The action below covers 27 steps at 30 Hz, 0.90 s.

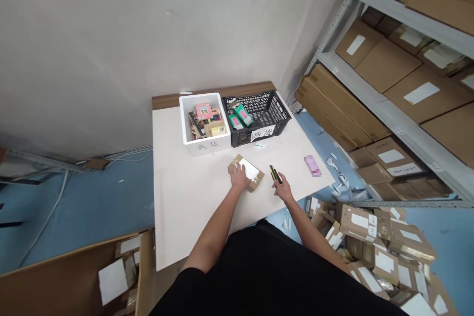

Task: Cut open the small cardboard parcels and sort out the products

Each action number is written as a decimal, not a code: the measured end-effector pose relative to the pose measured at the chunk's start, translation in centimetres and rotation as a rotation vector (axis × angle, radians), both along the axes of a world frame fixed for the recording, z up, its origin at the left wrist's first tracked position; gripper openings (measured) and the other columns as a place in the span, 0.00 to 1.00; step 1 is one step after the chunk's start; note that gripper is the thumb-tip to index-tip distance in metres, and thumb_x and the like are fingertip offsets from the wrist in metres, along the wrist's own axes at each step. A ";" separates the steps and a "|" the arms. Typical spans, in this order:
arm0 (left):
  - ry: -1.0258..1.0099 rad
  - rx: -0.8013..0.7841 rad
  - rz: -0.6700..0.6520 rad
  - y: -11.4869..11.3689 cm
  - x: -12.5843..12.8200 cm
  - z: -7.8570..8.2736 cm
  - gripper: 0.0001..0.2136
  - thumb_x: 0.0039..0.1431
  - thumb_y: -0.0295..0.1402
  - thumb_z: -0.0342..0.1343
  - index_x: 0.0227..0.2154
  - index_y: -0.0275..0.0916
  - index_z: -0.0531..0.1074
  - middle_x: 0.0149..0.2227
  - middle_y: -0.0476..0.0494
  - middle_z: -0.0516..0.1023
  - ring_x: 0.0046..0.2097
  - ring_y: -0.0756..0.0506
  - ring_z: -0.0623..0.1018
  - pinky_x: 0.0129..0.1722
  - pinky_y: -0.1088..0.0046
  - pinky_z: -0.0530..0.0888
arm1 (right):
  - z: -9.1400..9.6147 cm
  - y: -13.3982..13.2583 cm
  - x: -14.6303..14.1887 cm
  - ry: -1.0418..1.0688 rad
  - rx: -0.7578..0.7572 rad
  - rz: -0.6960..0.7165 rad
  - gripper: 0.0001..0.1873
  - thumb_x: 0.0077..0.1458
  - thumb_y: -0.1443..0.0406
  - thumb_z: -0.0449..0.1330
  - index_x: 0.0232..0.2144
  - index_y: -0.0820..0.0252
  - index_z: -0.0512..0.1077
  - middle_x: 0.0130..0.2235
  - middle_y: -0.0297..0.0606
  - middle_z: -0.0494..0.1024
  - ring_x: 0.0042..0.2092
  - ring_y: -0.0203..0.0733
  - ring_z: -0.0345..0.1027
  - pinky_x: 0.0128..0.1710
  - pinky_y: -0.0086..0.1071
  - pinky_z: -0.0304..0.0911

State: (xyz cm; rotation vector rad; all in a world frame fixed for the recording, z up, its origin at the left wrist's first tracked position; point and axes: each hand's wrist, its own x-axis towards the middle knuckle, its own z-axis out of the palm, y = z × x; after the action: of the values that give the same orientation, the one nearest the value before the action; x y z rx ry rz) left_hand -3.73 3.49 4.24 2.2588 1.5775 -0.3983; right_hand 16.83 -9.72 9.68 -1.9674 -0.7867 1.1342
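A small taped cardboard box (255, 185) with a white label lies on the white table. My left hand (239, 177) grips its left side, the fingers bent over the top. My right hand (283, 187) is closed around a yellow and black utility knife (275, 174), held just right of the box and apart from it. Whether the blade is out is too small to tell. Behind the box stand a white foam box (207, 147) with small boxes and booklets inside, and a black plastic crate (242, 137) holding green and pink packages.
A blurred pink item (313, 165) lies at the table's (177, 207) right side. Parcels (385, 261) are heaped on the floor at the lower right, below shelves (388, 108) of cartons. At the lower left stands a large open carton (55, 276) with parcels in it.
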 end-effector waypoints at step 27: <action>0.083 -0.037 0.106 -2.6 -0.2 -0.7 0.39 0.67 0.46 0.53 0.76 0.50 0.45 0.77 0.35 0.50 0.77 0.29 0.46 0.69 0.46 0.61 | -5.6 7.4 0.6 0.363 -0.305 0.156 0.19 0.68 0.49 0.58 0.33 0.56 0.64 0.18 0.26 0.67 0.15 0.33 0.60 0.16 0.26 0.58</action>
State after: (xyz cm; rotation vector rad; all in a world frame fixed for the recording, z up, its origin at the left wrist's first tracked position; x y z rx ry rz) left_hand -3.89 0.94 3.50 2.1453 1.7082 -0.4943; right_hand 17.41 -2.32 4.06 -1.8775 -0.6063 1.7311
